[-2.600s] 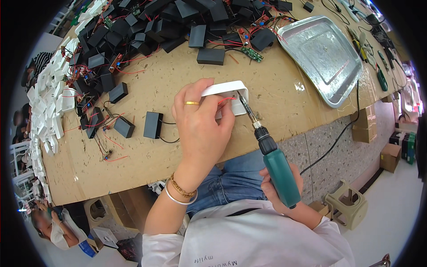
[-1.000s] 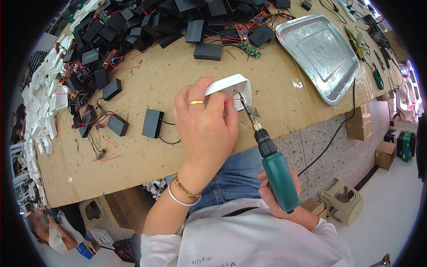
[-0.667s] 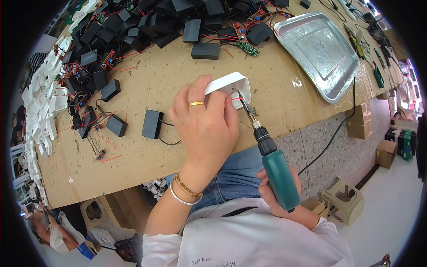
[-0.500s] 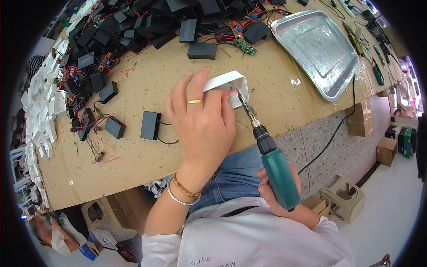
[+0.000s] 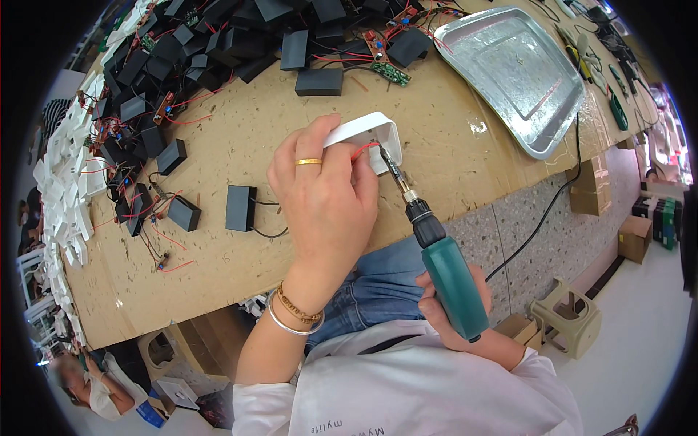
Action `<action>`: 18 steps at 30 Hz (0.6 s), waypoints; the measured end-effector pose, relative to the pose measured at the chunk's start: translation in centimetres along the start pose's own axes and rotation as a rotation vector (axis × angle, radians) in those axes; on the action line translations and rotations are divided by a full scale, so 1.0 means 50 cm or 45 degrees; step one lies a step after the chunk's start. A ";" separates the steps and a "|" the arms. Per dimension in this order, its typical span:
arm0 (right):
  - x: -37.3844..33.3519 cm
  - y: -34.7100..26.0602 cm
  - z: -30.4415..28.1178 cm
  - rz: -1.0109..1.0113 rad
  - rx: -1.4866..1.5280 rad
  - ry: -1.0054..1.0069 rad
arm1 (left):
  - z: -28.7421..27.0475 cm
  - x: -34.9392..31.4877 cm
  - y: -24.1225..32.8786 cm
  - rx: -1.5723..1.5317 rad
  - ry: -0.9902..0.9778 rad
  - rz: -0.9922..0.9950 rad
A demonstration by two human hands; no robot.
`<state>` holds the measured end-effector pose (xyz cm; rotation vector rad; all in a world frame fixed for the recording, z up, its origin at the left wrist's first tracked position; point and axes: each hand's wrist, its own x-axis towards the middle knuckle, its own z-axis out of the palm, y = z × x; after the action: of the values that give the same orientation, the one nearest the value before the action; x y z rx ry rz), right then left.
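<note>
I had a shallow metal tray point(image 5: 502, 65) between one and two o'clock, with yellow-handled pliers point(image 5: 584, 70) just past it at two. At three o'clock a brown carton point(image 5: 635, 241) sat on the floor; a beige plastic stool point(image 5: 545, 311) stood at four. Toward eight I made out a co-worker point(image 5: 114, 392) in a pale top.

There was one green-handled soldering iron point(image 5: 441, 254), one hand-held white plastic housing point(image 5: 363, 128), over a dozen black boxes point(image 5: 241, 208), one metal tray point(image 5: 509, 65), one gold ring point(image 5: 308, 161), one silver bangle point(image 5: 289, 330) and the wearer's two hands point(image 5: 323, 189).
</note>
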<state>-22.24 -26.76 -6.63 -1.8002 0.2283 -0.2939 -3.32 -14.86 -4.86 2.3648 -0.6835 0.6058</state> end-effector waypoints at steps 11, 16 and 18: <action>0.017 -0.012 0.005 0.052 0.007 0.001 | -0.001 -0.002 -0.002 -0.022 -0.003 0.002; 0.013 -0.020 -0.002 0.132 -0.015 0.001 | -0.002 -0.002 0.000 -0.030 0.004 0.002; 0.014 -0.027 -0.005 0.160 -0.014 0.005 | -0.003 -0.001 0.000 -0.024 0.001 0.003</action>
<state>-21.65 -26.86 -5.23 -1.7878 0.3447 -0.2070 -3.41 -14.77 -4.78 2.3465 -0.6893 0.5988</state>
